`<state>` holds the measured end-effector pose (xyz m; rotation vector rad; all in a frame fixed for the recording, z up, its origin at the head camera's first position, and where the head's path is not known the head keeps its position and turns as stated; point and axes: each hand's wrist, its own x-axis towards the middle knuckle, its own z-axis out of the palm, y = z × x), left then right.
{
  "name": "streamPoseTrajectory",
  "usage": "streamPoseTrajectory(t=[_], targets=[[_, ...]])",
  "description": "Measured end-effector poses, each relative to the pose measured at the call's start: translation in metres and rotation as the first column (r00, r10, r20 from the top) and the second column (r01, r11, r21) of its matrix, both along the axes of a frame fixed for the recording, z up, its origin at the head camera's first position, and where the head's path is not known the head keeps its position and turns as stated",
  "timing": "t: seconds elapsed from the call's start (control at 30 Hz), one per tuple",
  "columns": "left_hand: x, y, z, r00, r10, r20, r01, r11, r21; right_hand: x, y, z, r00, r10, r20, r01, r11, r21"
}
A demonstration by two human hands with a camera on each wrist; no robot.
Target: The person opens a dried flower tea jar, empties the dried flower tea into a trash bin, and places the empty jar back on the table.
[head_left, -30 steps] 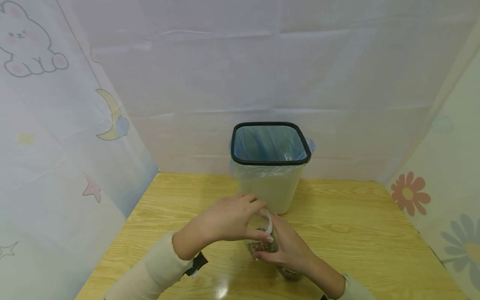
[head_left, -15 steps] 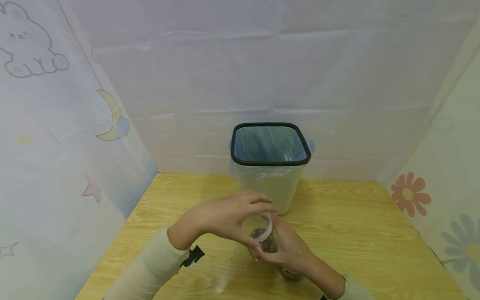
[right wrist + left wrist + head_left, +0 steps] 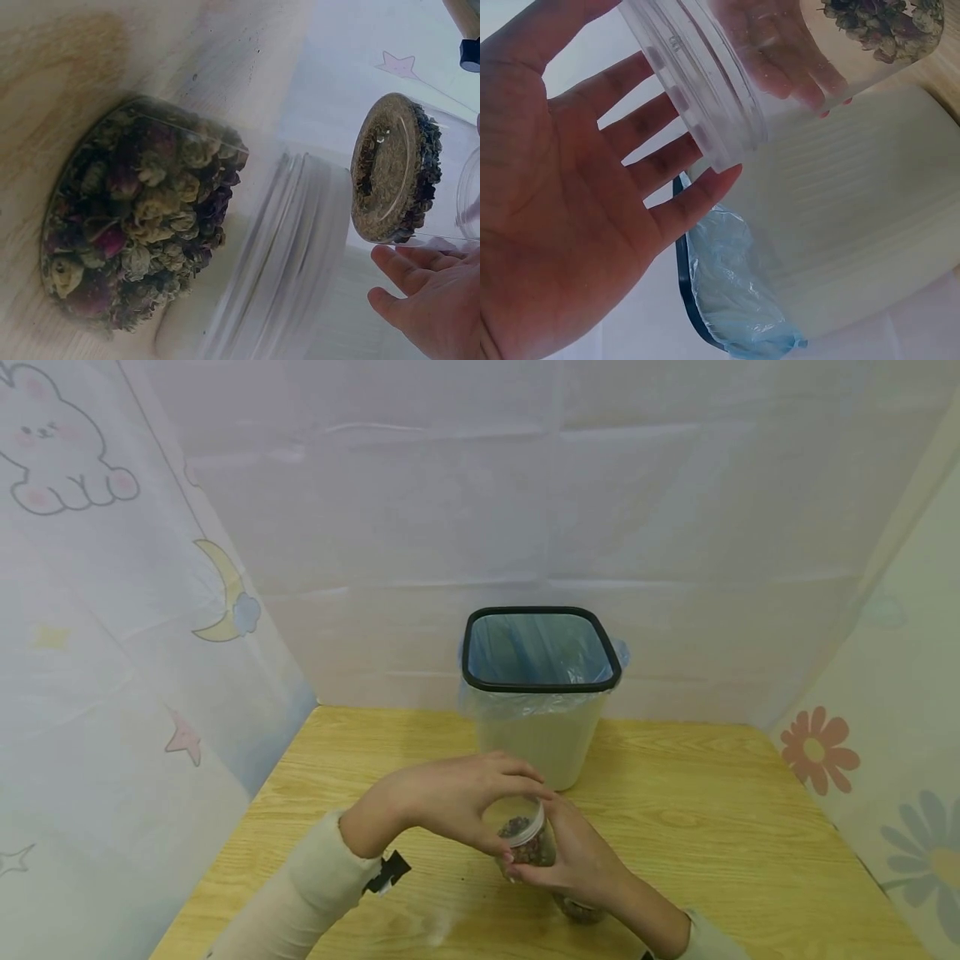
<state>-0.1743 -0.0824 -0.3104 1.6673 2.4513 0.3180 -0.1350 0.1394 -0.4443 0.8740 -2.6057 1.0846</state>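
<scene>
Between both hands is a clear jar [image 3: 529, 850] partly filled with dried flowers, which lie toward its base. My left hand [image 3: 457, 797] holds the clear screw lid [image 3: 697, 82], its thumb and fingers spread around the rim. My right hand [image 3: 581, 856] grips the jar's body, fingers on the far side and thumb on the near side. A second clear jar [image 3: 142, 225] of dried flower buds, lid on, stands on the table by the right wrist. In the head view the right forearm hides most of this second jar [image 3: 579, 910].
Behind the hands stands a pale waste bin [image 3: 536, 739] with a black rim and a blue plastic liner [image 3: 540, 647]. The wooden table [image 3: 697, 810] meets a pale cloth backdrop [image 3: 420, 510] at its back. Patterned cloth hangs along both sides.
My left hand has turned around the lid, its thumb shifting left and its fingers right, and its fingers have lowered again. My right hand and the jar stay nearly in place.
</scene>
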Motion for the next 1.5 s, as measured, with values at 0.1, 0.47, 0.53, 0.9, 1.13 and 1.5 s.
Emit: streamPoseTrajectory(t=[0.1,0.47,0.53,0.9,1.13,1.5], targets=[[0.0,0.001,0.0,1.0,0.01,0.003,-0.01,1.0,-0.01,0.0,0.0,0.0,1.0,0.005,0.01,-0.005,1.0,-0.013],[0.004,0.003,-0.002,0.992,0.116,-0.044,-0.116,0.993,-0.019,-0.004,-0.001,-0.001,0.999,0.034,0.031,-0.032,0.998,-0.045],[0.006,0.004,-0.002,0.987,0.151,-0.05,-0.152,0.988,-0.027,-0.005,-0.001,-0.001,0.999,0.039,0.034,-0.037,0.998,-0.052],[0.017,0.013,-0.004,0.943,0.304,-0.136,-0.316,0.946,-0.079,-0.005,0.0,-0.001,0.999,0.036,0.04,-0.034,0.998,-0.053],[0.021,0.017,-0.005,0.915,0.358,-0.184,-0.375,0.924,-0.071,-0.005,-0.001,0.0,0.998,0.035,0.043,-0.033,0.998,-0.044],[0.013,0.008,0.001,0.96,0.265,-0.093,-0.267,0.964,-0.013,-0.005,-0.002,-0.002,0.998,0.048,0.026,-0.046,0.996,-0.074]])
